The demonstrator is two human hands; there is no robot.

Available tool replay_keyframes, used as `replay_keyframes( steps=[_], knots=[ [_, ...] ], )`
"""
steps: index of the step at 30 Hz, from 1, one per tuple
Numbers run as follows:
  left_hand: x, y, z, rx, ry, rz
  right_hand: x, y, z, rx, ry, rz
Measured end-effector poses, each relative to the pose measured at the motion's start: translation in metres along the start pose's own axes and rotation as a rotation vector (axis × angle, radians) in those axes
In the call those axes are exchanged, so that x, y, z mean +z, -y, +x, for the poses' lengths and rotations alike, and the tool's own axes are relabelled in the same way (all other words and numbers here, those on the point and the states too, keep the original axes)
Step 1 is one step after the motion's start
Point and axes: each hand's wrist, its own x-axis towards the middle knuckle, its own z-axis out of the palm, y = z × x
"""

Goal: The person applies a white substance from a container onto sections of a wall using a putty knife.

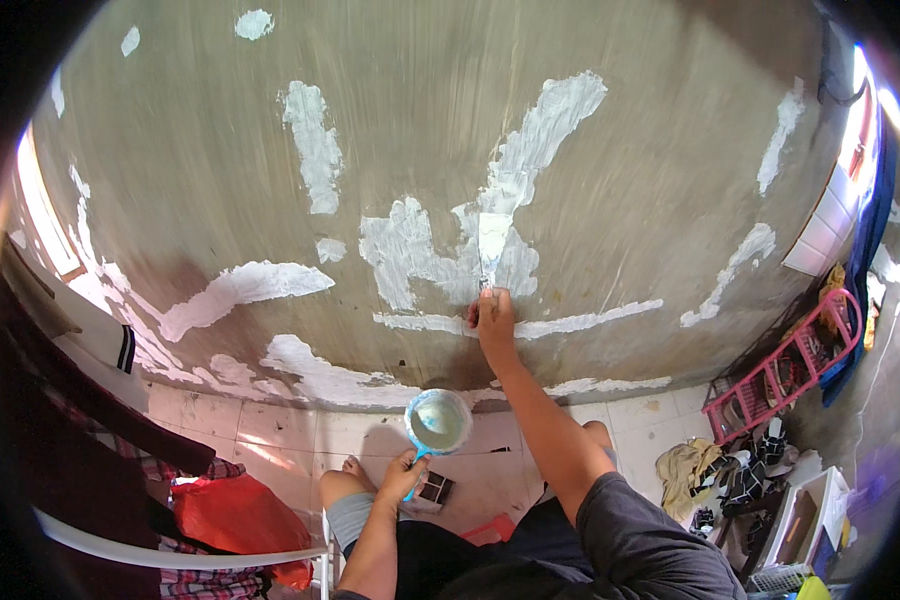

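Note:
My right hand (495, 318) is closed round the handle of a putty knife (492, 238), its blade raised against the grey-brown wall (420, 120). White putty covers the blade and merges with a long putty streak (545, 125) running up and to the right. Lower and to the left, my left hand (400, 475) grips the handle of a round blue dipper (412, 428). Some pale putty (438, 418) lies inside the dipper. Several more white patches are spread over the wall, one broad patch (400, 250) just left of the knife.
At left hang dark and checked clothes (80, 430), with a red bag (240, 515) and a white rail (190, 557) nearby. To the right are a pink rack (785, 370), a heap of cloth (682, 470) and a white crate (810, 515). Light tiles (360, 432) cover the floor.

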Motion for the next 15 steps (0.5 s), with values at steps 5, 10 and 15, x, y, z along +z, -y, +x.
replay_keyframes(
  steps=[5,10,15],
  knots=[
    [-0.003,-0.004,-0.010,-0.040,0.003,0.001,0.006,0.037,0.002,-0.080,-0.098,0.077],
    [0.001,-0.009,-0.012,-0.007,0.012,0.009,-0.001,0.056,0.033,-0.113,-0.134,0.066],
    [-0.001,0.000,-0.006,0.016,0.013,0.007,-0.009,0.025,0.001,-0.011,-0.115,-0.098]
  ],
)
